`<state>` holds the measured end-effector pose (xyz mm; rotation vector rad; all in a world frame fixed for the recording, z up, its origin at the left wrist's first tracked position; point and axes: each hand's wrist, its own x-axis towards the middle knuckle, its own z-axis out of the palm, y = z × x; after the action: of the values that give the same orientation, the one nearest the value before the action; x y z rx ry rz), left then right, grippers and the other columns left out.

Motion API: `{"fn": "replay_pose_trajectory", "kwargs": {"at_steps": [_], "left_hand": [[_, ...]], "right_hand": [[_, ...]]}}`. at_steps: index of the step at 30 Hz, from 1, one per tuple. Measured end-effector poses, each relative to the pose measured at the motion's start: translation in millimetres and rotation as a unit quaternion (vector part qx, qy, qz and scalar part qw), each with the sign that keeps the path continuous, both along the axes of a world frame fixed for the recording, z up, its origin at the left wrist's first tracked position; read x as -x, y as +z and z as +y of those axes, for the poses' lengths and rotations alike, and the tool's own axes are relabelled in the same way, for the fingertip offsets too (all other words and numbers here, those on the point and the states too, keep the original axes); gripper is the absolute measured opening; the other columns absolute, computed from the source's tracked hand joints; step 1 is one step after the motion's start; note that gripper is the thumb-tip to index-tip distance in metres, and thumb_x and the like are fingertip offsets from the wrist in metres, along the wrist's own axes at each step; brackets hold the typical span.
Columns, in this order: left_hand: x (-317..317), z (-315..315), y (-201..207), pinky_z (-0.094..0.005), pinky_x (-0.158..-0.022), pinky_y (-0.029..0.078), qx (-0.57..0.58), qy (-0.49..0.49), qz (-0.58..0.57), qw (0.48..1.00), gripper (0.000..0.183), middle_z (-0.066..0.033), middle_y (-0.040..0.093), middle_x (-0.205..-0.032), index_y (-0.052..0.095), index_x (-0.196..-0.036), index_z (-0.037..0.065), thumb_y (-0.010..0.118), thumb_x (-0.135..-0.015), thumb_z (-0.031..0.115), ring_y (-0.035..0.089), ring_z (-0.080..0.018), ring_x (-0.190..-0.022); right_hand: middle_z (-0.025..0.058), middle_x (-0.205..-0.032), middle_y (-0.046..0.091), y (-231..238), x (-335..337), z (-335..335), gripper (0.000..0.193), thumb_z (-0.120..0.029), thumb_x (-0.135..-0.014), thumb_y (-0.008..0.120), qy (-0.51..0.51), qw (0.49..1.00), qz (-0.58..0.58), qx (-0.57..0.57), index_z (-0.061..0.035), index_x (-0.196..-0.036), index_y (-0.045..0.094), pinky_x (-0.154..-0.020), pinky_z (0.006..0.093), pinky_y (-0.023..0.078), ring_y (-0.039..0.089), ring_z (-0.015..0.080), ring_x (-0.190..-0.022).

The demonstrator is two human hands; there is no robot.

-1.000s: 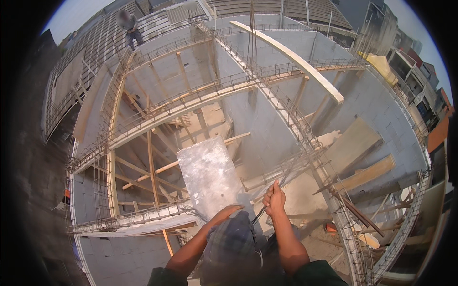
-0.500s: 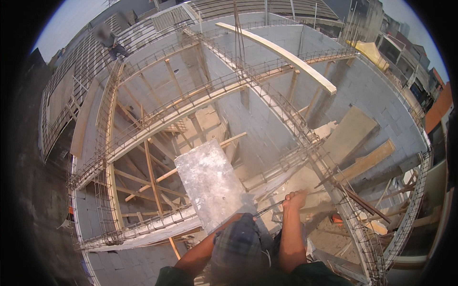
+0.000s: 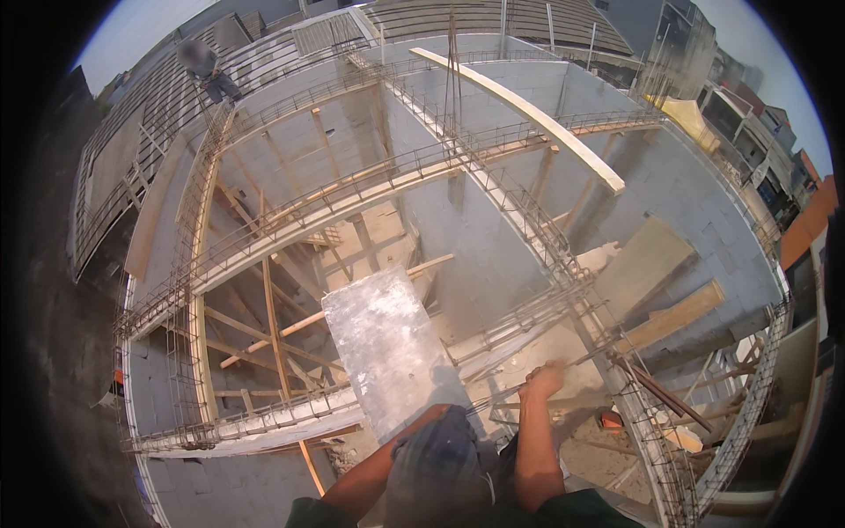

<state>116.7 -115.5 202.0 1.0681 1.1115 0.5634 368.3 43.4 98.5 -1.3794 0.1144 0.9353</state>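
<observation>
My right hand point(image 3: 543, 379) is closed around a thin steel rod point(image 3: 576, 359), which stretches from beside my knee toward the rebar cage on the right. Slight blur softens its fingers. My left forearm point(image 3: 378, 471) reaches forward on the other side of my knee point(image 3: 433, 458), which hides my left hand and whatever it touches. Past the knee lies a pale, whitish-stained board point(image 3: 387, 343), partly in my shadow, bridging above the open room below.
Rebar cages point(image 3: 515, 211) run along the wall tops. Timber props point(image 3: 275, 326) stand in the deep room below. A long pale plank point(image 3: 528, 110) spans the far right room. Another person point(image 3: 207, 75) is on the roof at far left. Loose boards point(image 3: 647, 264) lean at right.
The view has shifted slightly, so the scene sits a little lower in its upper part. My right hand stays closed on the rod, with only slight movement.
</observation>
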Motion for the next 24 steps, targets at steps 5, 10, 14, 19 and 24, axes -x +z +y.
{"fn": "replay_pose_trajectory", "kwargs": {"at_steps": [5,10,14,19,24], "left_hand": [[2,-4,-7,-0.0412,-0.09,0.06,0.004,-0.03,0.0,1.0,0.036,-0.0151,0.079,-0.111,0.075,-0.128,0.005,0.079,-0.099,0.026,0.077,-0.0261,-0.099],[1,-12,-14,-0.0405,-0.09,0.06,0.011,-0.078,-0.006,0.997,0.034,-0.015,0.08,-0.111,0.076,-0.128,0.005,0.078,-0.1,0.026,0.077,-0.0253,-0.099],[5,-14,-26,-0.0399,-0.09,0.06,0.015,-0.106,-0.009,0.994,0.033,-0.0149,0.08,-0.111,0.076,-0.128,0.006,0.077,-0.101,0.025,0.078,-0.0246,-0.099],[36,-9,-47,-0.0392,-0.09,0.059,-0.007,-0.127,0.024,0.992,0.031,-0.0148,0.081,-0.111,0.077,-0.128,0.007,0.075,-0.102,0.025,0.078,-0.0238,-0.099],[58,-1,-60,-0.0385,-0.091,0.059,-0.016,-0.154,0.057,0.986,0.03,-0.0147,0.081,-0.112,0.078,-0.128,0.008,0.074,-0.103,0.024,0.078,-0.023,-0.099]], "right_hand": [[-0.0042,-0.061,0.036,-4,19,-6,0.05,-0.055,-0.118,0.055,0.058,0.996,-0.03,-0.055,-0.0131,-0.091,0.05,-0.042,0.0311,0.026,0.032,0.0121,-0.044],[-0.004,-0.062,0.035,-11,-19,7,0.049,-0.056,-0.118,0.054,-0.002,0.999,0.023,-0.028,-0.0146,-0.091,0.051,-0.041,0.0308,0.026,0.032,0.0121,-0.044],[-0.0037,-0.062,0.035,-19,-44,-8,0.048,-0.056,-0.118,0.053,-0.01,0.997,0.076,-0.018,-0.0156,-0.091,0.051,-0.04,0.0313,0.026,0.032,0.0123,-0.044],[-0.0032,-0.064,0.038,-35,-49,-42,0.048,-0.056,-0.118,0.053,-0.02,0.997,0.073,-0.001,-0.0166,-0.09,0.051,-0.039,0.0325,0.026,0.032,0.0128,-0.044],[-0.0033,-0.065,0.04,-52,-80,-39,0.047,-0.054,-0.119,0.052,-0.035,0.993,0.107,-0.017,-0.0168,-0.09,0.053,-0.042,0.0325,0.03,0.035,0.0117,-0.047]]}}
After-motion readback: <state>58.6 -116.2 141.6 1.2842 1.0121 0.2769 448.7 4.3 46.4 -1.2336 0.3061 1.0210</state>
